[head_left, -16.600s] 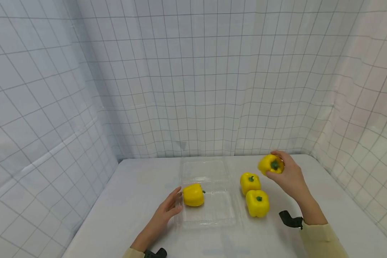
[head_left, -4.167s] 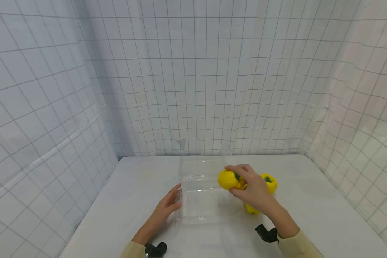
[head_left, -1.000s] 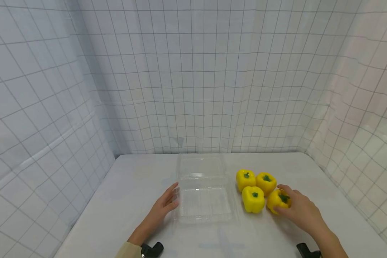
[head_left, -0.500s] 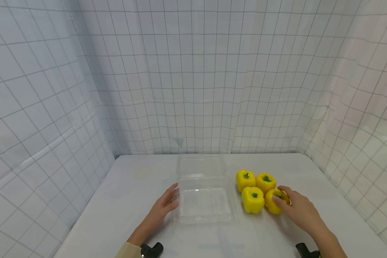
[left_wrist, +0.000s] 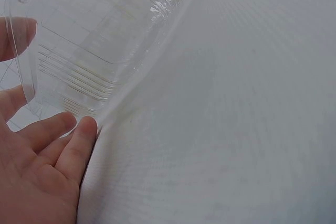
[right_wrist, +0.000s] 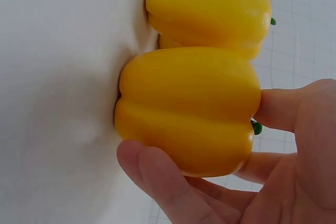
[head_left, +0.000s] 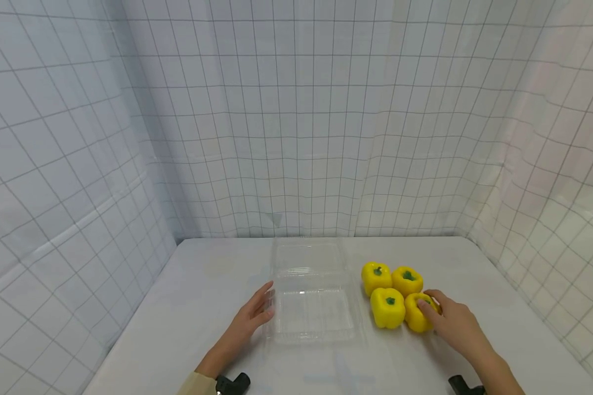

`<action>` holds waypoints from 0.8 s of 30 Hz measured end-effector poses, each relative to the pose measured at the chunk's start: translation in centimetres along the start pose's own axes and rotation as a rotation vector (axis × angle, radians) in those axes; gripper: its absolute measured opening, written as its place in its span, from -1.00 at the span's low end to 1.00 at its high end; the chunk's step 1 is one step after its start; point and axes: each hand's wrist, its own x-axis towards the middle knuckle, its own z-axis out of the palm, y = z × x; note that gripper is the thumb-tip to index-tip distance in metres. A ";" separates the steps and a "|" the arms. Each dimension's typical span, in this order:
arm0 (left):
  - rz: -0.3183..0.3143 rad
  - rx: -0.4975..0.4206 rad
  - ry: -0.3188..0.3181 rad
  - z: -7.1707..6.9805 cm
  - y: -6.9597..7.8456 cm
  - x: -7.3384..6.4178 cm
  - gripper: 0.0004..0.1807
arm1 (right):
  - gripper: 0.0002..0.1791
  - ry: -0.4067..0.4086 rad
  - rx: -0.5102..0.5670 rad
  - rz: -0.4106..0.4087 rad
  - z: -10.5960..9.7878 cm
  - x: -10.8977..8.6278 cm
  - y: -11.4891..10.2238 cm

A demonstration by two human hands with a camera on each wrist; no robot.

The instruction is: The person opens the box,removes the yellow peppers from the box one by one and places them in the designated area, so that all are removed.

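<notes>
On the right of the table, several yellow bell peppers stand close together with green stems up. My right hand holds the front right bell pepper, thumb on top by its stem and fingers around its side; it stands right beside the front left bell pepper. Behind these are two more, the back left bell pepper and the back right bell pepper. My left hand rests against the left side of a clear plastic clamshell container, fingers loosely extended at its wall and rim.
The clamshell's lid lies folded back behind its base. A white table carries everything. White grid-patterned curtains enclose the back and both sides.
Earlier one bell pepper lay in the container; all now stand grouped at right. Over the last second my right hand shifted the front right pepper slightly left against its neighbour. My left hand stayed.
</notes>
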 end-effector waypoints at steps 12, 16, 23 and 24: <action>-0.011 -0.001 -0.002 0.2 0.3 0.7 -0.27 | -0.15 0.017 0.034 0.044 0.2 0.6 -0.4; -0.025 -0.017 -0.004 0.3 0.1 0.7 -0.27 | -0.10 0.009 0.012 0.041 0.2 0.6 -0.2; -0.045 -0.007 0.007 0.2 0.2 0.4 -0.26 | -0.10 0.027 -0.019 0.037 -0.5 0.4 -0.5; -0.044 -0.001 0.010 0.1 0.2 0.4 -0.26 | -0.11 0.030 -0.019 0.034 -0.6 0.3 -0.6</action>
